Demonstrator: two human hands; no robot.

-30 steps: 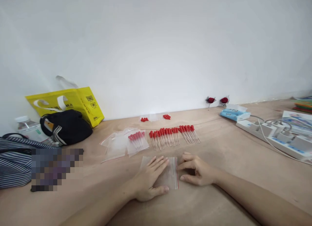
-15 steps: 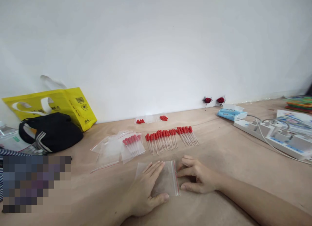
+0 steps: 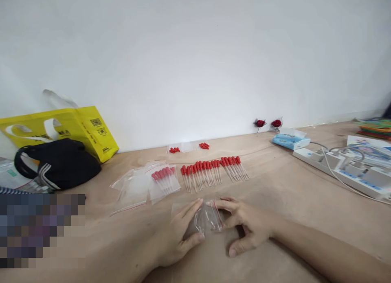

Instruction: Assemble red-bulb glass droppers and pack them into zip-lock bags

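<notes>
A clear zip-lock bag [image 3: 207,218] with a red line along its opening lies on the table, its film buckled up in the middle. My left hand [image 3: 180,230] rests on the bag's left part, fingers stretched and thumb apart. At the zip edge, my right hand [image 3: 246,222] touches the bag with its fingertips; the thumb stands well away from them. Beyond the hands lies a row of droppers [image 3: 201,173] with red bulbs and clear stems, with a second group of droppers [image 3: 234,169] beside it. More droppers [image 3: 164,179] are in or on a bag to the left.
Loose zip-lock bags [image 3: 131,189] overlap at left. Small red bulbs [image 3: 204,145] lie near the wall. A yellow bag [image 3: 91,132] and a black bag [image 3: 70,165] stand far left. At right are a tissue pack [image 3: 290,140] and a power strip [image 3: 342,171] with cables.
My right fingers have moved left onto the zip edge, and the bag has buckled between my hands. My right thumb has spread away from the fingers. The view has shifted slightly.
</notes>
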